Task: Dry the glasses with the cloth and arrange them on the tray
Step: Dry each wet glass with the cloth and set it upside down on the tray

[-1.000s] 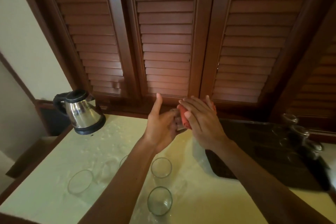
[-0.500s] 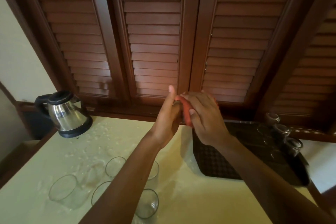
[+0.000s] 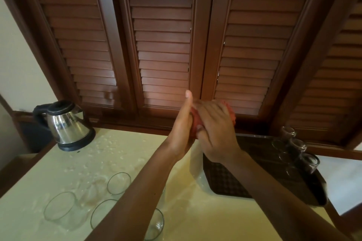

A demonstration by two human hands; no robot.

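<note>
Remaining raised above the surface (image 3: 195, 211), the red cloth (image 3: 195, 121) is gripped by the right hand (image 3: 215, 131), now pressed closer against the left hand (image 3: 181, 129), whose grasp is hidden.

Glass hidden inside red cloth (image 3: 195, 123) between both hands.

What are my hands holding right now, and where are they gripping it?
The right hand wraps the red cloth; the left hand cups it from the side. A glass inside cannot be told.
</note>
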